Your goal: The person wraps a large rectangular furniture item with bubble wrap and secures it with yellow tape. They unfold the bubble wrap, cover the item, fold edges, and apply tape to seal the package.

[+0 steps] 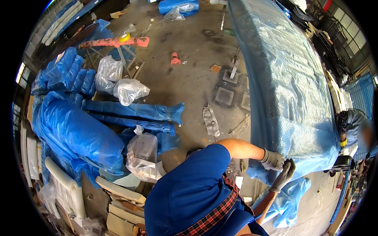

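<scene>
A long, flat-topped bundle in translucent blue bubble wrap (293,98) runs along the right side. At its near end my left hand (272,160), in a light grey glove, is closed with its fingers curled. My right hand (284,177), gloved too and with dark fingertips, meets it from below, its fingers also bent closed. Whatever sits between the fingertips is too small to make out. Below the hands, a loose blue plastic sheet (289,202) hangs down toward the floor.
At far right a co-worker (352,126) stands beside the bundle. Blue-wrapped packages (78,129) are piled at left, near clear plastic bags (132,91). A sawhorse with an orange-covered bar (136,41) carries a yellow tape roll (125,37). A blue roll (179,7) lies farther off.
</scene>
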`<control>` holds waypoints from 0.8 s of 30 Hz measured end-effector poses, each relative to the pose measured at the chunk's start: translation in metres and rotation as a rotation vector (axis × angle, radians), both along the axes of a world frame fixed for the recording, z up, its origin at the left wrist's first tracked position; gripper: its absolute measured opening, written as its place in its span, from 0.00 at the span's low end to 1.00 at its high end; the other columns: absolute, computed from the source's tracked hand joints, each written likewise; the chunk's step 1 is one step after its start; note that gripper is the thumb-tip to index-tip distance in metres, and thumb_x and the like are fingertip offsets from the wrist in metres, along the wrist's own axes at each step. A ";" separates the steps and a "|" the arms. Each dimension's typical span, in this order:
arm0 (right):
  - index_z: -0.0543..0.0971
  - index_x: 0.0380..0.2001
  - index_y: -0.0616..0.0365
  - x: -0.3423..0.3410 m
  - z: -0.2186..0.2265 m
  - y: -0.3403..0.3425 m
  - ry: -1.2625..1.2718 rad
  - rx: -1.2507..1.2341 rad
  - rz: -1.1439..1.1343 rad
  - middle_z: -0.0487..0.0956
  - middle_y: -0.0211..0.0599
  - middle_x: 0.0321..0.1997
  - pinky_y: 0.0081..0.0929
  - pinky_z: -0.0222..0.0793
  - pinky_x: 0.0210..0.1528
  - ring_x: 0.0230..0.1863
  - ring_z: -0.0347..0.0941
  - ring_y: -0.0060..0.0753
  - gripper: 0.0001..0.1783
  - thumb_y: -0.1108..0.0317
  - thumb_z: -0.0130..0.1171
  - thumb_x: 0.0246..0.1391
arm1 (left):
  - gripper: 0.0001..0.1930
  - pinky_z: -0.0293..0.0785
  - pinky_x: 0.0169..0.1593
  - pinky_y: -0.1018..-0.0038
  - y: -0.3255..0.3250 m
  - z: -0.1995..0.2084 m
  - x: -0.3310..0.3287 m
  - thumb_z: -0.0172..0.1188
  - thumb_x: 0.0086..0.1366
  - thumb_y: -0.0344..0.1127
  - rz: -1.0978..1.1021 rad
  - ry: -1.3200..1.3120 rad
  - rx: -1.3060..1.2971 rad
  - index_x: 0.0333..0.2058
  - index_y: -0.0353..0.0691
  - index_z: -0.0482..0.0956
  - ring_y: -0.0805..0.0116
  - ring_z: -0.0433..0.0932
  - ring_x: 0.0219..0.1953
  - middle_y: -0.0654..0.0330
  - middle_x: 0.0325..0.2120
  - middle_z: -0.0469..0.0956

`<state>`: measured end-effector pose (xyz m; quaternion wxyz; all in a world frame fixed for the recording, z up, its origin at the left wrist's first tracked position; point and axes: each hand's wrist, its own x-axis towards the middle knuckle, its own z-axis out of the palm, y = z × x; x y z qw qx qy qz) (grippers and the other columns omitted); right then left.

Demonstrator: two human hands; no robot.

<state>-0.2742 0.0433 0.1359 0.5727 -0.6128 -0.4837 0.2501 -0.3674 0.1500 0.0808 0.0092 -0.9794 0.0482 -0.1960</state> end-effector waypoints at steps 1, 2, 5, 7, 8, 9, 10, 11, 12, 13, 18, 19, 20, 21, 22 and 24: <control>0.68 0.54 0.65 -0.007 -0.004 0.000 -0.033 -0.020 0.006 0.75 0.41 0.49 0.28 0.65 0.55 0.50 0.71 0.32 0.19 0.71 0.49 0.61 | 0.17 0.64 0.53 0.62 0.000 -0.003 0.000 0.64 0.47 0.44 0.014 -0.025 -0.017 0.34 0.42 0.77 0.62 0.72 0.42 0.60 0.34 0.75; 0.67 0.57 0.64 -0.017 -0.003 -0.003 -0.070 -0.044 -0.001 0.74 0.42 0.51 0.30 0.63 0.57 0.53 0.69 0.33 0.22 0.72 0.50 0.59 | 0.17 0.65 0.52 0.64 -0.002 -0.005 0.002 0.64 0.46 0.44 0.014 -0.054 -0.038 0.34 0.42 0.77 0.62 0.72 0.42 0.60 0.34 0.75; 0.60 0.62 0.61 -0.036 -0.007 -0.034 -0.658 -0.074 -0.100 0.62 0.50 0.63 0.41 0.56 0.64 0.63 0.60 0.49 0.40 0.75 0.59 0.41 | 0.19 0.67 0.51 0.66 0.005 -0.002 0.005 0.66 0.42 0.41 -0.008 -0.086 -0.120 0.35 0.42 0.77 0.62 0.73 0.43 0.62 0.35 0.76; 0.57 0.64 0.58 -0.053 -0.011 -0.044 -0.817 -0.168 -0.195 0.59 0.52 0.65 0.45 0.52 0.66 0.65 0.55 0.55 0.49 0.75 0.63 0.33 | 0.23 0.67 0.52 0.66 0.012 -0.004 0.006 0.69 0.37 0.39 -0.019 -0.082 -0.168 0.36 0.42 0.77 0.61 0.74 0.44 0.63 0.36 0.77; 0.55 0.65 0.57 -0.056 -0.018 -0.051 -0.826 -0.247 -0.262 0.59 0.53 0.65 0.46 0.50 0.66 0.65 0.54 0.57 0.53 0.74 0.65 0.30 | 0.22 0.68 0.51 0.67 0.014 0.004 0.009 0.68 0.37 0.39 -0.115 -0.083 -0.260 0.35 0.42 0.77 0.61 0.74 0.43 0.61 0.36 0.77; 0.54 0.66 0.56 -0.061 -0.021 -0.047 -0.878 -0.269 -0.311 0.59 0.53 0.65 0.46 0.50 0.66 0.66 0.53 0.56 0.56 0.73 0.67 0.28 | 0.21 0.68 0.51 0.67 0.017 0.003 0.009 0.67 0.37 0.39 -0.115 -0.102 -0.294 0.34 0.42 0.76 0.61 0.74 0.43 0.60 0.35 0.77; 0.53 0.65 0.56 -0.067 -0.018 -0.040 -0.905 -0.270 -0.333 0.57 0.54 0.66 0.46 0.50 0.66 0.66 0.52 0.59 0.56 0.70 0.67 0.28 | 0.21 0.68 0.50 0.67 0.020 0.001 0.009 0.67 0.37 0.39 -0.123 -0.119 -0.322 0.33 0.41 0.76 0.61 0.74 0.42 0.60 0.34 0.77; 0.53 0.65 0.57 -0.071 -0.016 -0.033 -0.910 -0.312 -0.383 0.58 0.53 0.66 0.45 0.49 0.67 0.66 0.52 0.57 0.55 0.70 0.67 0.30 | 0.20 0.68 0.50 0.67 0.023 0.003 0.010 0.66 0.37 0.40 -0.125 -0.103 -0.352 0.33 0.41 0.76 0.60 0.74 0.42 0.60 0.33 0.77; 0.53 0.65 0.57 -0.073 -0.017 -0.025 -0.905 -0.351 -0.439 0.58 0.52 0.66 0.45 0.49 0.67 0.67 0.52 0.55 0.54 0.69 0.67 0.32 | 0.20 0.68 0.49 0.67 0.026 0.002 0.012 0.66 0.37 0.40 -0.128 -0.079 -0.376 0.32 0.42 0.76 0.60 0.74 0.41 0.59 0.33 0.77; 0.54 0.65 0.57 -0.070 -0.016 -0.025 -0.952 -0.393 -0.506 0.58 0.51 0.66 0.44 0.49 0.67 0.67 0.52 0.53 0.51 0.69 0.66 0.34 | 0.20 0.68 0.49 0.67 0.021 -0.003 0.020 0.66 0.38 0.40 -0.155 -0.134 -0.373 0.33 0.42 0.77 0.60 0.74 0.41 0.60 0.33 0.77; 0.59 0.61 0.61 -0.034 -0.043 -0.003 -1.026 -0.354 -0.590 0.67 0.48 0.59 0.41 0.53 0.64 0.61 0.62 0.47 0.45 0.64 0.64 0.38 | 0.19 0.67 0.53 0.68 0.033 0.001 0.012 0.58 0.50 0.39 -0.088 -0.080 -0.243 0.41 0.38 0.73 0.63 0.73 0.44 0.57 0.38 0.75; 0.58 0.61 0.61 -0.031 -0.038 0.000 -0.985 -0.428 -0.551 0.68 0.47 0.58 0.41 0.54 0.63 0.60 0.63 0.46 0.46 0.63 0.66 0.37 | 0.18 0.67 0.53 0.67 0.034 -0.006 0.014 0.55 0.54 0.39 -0.047 -0.050 -0.149 0.43 0.38 0.73 0.63 0.72 0.46 0.56 0.39 0.75; 0.58 0.62 0.61 -0.029 -0.029 -0.004 -0.936 -0.509 -0.525 0.69 0.46 0.57 0.40 0.54 0.62 0.59 0.63 0.45 0.48 0.61 0.67 0.36 | 0.16 0.67 0.53 0.67 0.034 -0.005 0.016 0.52 0.56 0.36 -0.095 -0.112 -0.173 0.43 0.37 0.73 0.62 0.73 0.46 0.56 0.40 0.75; 0.56 0.63 0.61 -0.027 -0.012 -0.010 -0.873 -0.573 -0.461 0.68 0.45 0.58 0.39 0.55 0.62 0.60 0.63 0.43 0.52 0.59 0.69 0.35 | 0.15 0.68 0.52 0.67 0.030 0.000 0.018 0.52 0.56 0.35 -0.130 -0.145 -0.202 0.42 0.37 0.73 0.62 0.73 0.46 0.55 0.41 0.75; 0.55 0.64 0.61 -0.021 -0.010 -0.016 -0.900 -0.561 -0.423 0.67 0.45 0.59 0.39 0.53 0.63 0.60 0.62 0.43 0.54 0.56 0.70 0.34 | 0.15 0.68 0.51 0.67 0.030 0.004 0.020 0.52 0.56 0.35 -0.152 -0.175 -0.223 0.42 0.36 0.73 0.61 0.73 0.46 0.55 0.41 0.75; 0.54 0.64 0.62 -0.012 -0.012 -0.022 -0.966 -0.509 -0.366 0.65 0.46 0.60 0.40 0.53 0.64 0.61 0.61 0.45 0.55 0.54 0.70 0.33 | 0.14 0.69 0.50 0.66 0.031 0.004 0.025 0.52 0.56 0.34 -0.177 -0.162 -0.224 0.41 0.36 0.73 0.60 0.74 0.46 0.55 0.41 0.75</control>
